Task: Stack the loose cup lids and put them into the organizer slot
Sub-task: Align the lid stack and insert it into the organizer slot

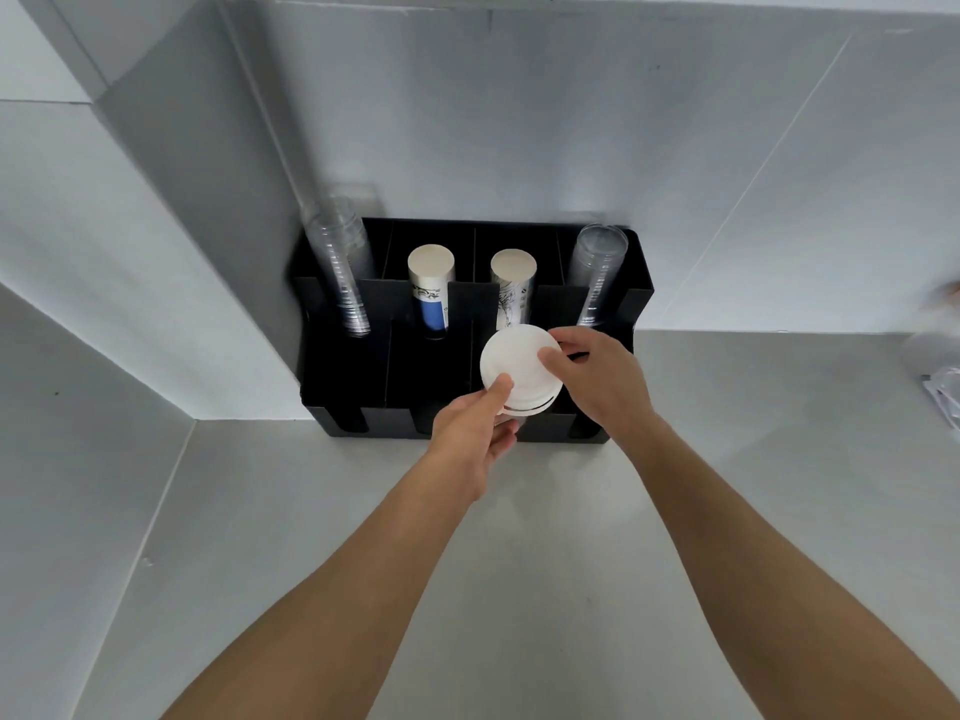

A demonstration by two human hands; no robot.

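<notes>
A stack of white cup lids [517, 368] is held between both hands, just above the front row of the black organizer [343, 376]. My left hand [475, 433] grips the stack from below and on its near side, thumb on top. My right hand [597, 379] pinches the stack's right edge with thumb and fingers. The stack hovers over the third front slot from the left; the slot's inside is hidden behind the lids and my hands.
The organizer stands against the wall on a grey counter [519, 537]. Its back row holds clear cup stacks at the left [340, 272] and right [597, 272], and two paper cup stacks [431, 283] in the middle. Clear plastic items [943, 387] lie at the right edge.
</notes>
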